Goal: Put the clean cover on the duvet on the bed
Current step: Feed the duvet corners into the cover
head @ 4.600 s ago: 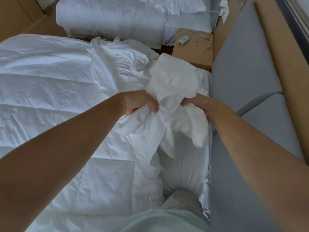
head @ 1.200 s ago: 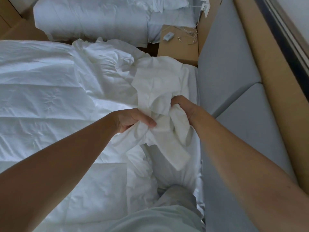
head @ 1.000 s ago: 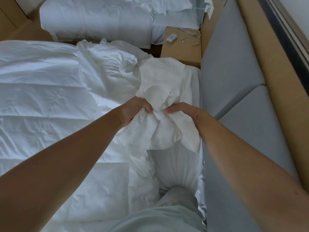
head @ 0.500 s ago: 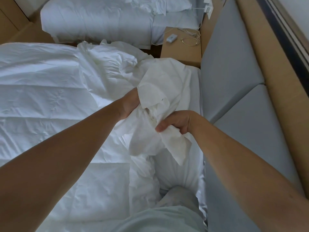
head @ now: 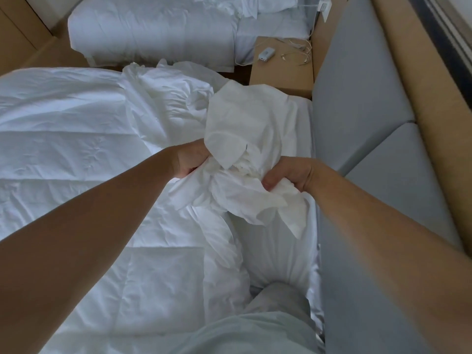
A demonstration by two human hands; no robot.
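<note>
Your left hand [head: 190,159] and right hand [head: 288,175] clutch the bunched cover [head: 242,154], fingers curled into it; gathering step, apparently; next, find its opening beyond your fingertips.

I saw a second white bed [head: 153,29] beyond, a wooden nightstand [head: 281,77] bearing a small white device [head: 265,55] and cables [head: 296,57], grey padded wall panels [head: 357,72] on my right, wood trim [head: 421,72] behind them, dim even light.

Left hand [head: 190,159] fingers buried in cover [head: 245,123]; duvet [head: 63,129] cut off at L edge; nightstand gadget [head: 265,55] too small to ID.
</note>
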